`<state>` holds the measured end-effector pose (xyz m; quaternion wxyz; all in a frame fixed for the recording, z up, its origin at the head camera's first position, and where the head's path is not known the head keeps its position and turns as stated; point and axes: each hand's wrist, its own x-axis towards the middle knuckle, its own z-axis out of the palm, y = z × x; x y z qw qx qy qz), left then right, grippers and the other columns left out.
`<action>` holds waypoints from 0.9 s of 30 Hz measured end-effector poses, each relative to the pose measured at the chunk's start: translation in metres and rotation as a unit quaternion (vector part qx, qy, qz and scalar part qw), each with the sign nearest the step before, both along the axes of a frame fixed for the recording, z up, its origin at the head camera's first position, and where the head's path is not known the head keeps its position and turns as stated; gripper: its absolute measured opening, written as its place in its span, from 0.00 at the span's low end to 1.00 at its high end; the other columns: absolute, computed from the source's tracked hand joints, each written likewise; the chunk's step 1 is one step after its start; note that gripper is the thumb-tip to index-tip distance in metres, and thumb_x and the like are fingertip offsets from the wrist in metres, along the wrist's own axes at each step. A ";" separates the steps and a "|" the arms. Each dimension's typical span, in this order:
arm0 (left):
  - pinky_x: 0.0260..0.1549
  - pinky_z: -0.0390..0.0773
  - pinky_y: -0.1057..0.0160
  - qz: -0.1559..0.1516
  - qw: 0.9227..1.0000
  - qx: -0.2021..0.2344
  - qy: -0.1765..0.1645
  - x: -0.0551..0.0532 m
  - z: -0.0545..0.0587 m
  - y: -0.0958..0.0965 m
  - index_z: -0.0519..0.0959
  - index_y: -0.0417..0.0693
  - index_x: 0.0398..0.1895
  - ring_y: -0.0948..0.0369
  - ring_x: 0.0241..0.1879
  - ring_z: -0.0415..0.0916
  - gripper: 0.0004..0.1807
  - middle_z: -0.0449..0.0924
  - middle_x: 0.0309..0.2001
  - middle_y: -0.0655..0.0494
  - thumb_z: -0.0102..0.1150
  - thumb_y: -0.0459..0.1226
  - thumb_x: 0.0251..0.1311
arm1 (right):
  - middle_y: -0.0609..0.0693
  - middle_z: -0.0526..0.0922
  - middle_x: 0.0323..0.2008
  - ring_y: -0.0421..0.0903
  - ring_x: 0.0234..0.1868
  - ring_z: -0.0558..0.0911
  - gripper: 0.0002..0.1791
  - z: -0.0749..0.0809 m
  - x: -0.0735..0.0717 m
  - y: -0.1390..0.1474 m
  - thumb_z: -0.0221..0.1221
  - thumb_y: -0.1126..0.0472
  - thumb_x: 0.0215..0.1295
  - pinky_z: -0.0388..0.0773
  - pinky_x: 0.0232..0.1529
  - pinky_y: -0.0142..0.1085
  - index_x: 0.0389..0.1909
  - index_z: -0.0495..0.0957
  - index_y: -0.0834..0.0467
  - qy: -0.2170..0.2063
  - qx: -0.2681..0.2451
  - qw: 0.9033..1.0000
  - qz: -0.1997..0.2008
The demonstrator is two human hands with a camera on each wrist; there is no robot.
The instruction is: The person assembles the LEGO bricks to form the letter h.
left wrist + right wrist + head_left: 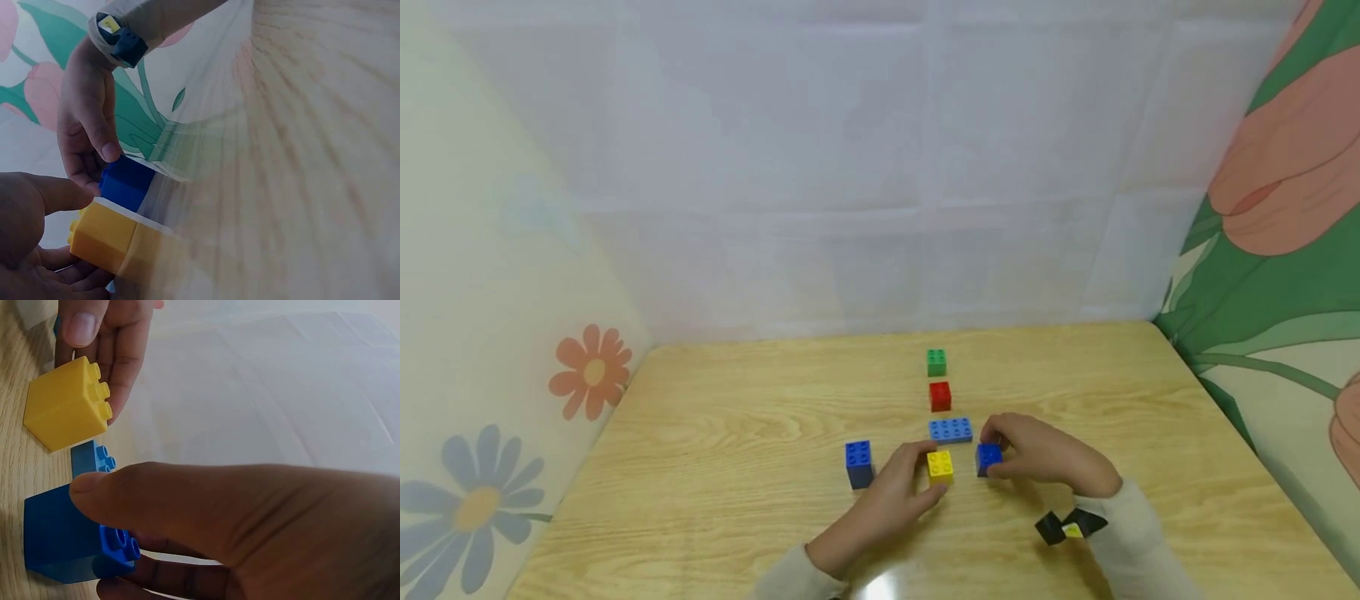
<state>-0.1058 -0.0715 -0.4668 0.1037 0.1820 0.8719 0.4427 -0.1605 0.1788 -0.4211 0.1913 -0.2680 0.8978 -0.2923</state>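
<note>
My right hand (1048,454) pinches a dark blue toy building brick (989,461) between thumb and fingers, its studs facing up on the wood-grain tabletop (715,450). My left hand (887,498) curves loosely around a yellow building brick (940,468), thumb apart from it. The yellow one is boxy, glossy, four-studded, and stands upright just left of the blue, near a flat light-blue eight-stud brick (951,431).
</note>
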 end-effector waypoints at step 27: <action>0.65 0.62 0.46 0.019 0.998 0.050 -0.045 -0.001 -0.011 -0.006 0.67 0.52 0.64 0.54 0.65 0.63 0.23 0.69 0.63 0.54 0.55 0.44 0.69 | 0.41 0.78 0.37 0.41 0.37 0.75 0.15 -0.013 0.000 -0.005 0.71 0.57 0.55 0.77 0.42 0.42 0.40 0.76 0.51 0.012 0.024 1.000 0.015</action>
